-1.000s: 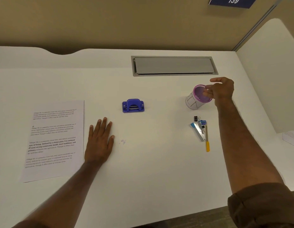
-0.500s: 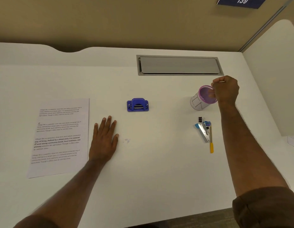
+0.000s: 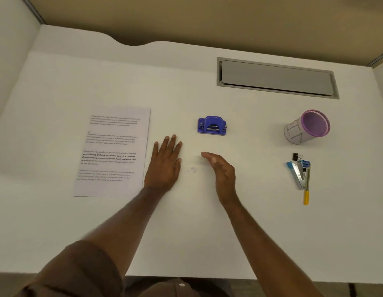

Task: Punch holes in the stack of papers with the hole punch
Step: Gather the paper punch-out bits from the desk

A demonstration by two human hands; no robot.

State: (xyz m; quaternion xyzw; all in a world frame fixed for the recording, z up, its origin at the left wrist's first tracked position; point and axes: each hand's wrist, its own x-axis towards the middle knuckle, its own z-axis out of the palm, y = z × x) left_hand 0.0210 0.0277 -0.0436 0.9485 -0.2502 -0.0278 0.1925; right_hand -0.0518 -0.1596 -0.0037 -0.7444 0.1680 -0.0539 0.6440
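A blue hole punch (image 3: 212, 126) sits on the white desk (image 3: 186, 232), near its middle. The stack of printed papers (image 3: 113, 151) lies flat to the left of it. My left hand (image 3: 166, 163) rests palm down on the desk between the papers and the punch, fingers spread, holding nothing. My right hand (image 3: 221, 170) hovers edge-on just below the punch, fingers straight, empty. A few tiny paper dots (image 3: 192, 169) lie between my hands.
A purple-rimmed pen cup (image 3: 306, 127) stands at the right. Below it lie a blue stapler (image 3: 297, 173), a black binder clip (image 3: 296, 156) and a yellow-handled tool (image 3: 306, 191). A grey cable hatch (image 3: 276, 78) is set in the desk's far side. Partition walls border the desk.
My right hand left the pen cup and came to the desk's middle, below the punch. The camera view shifted left. My left hand stayed flat.
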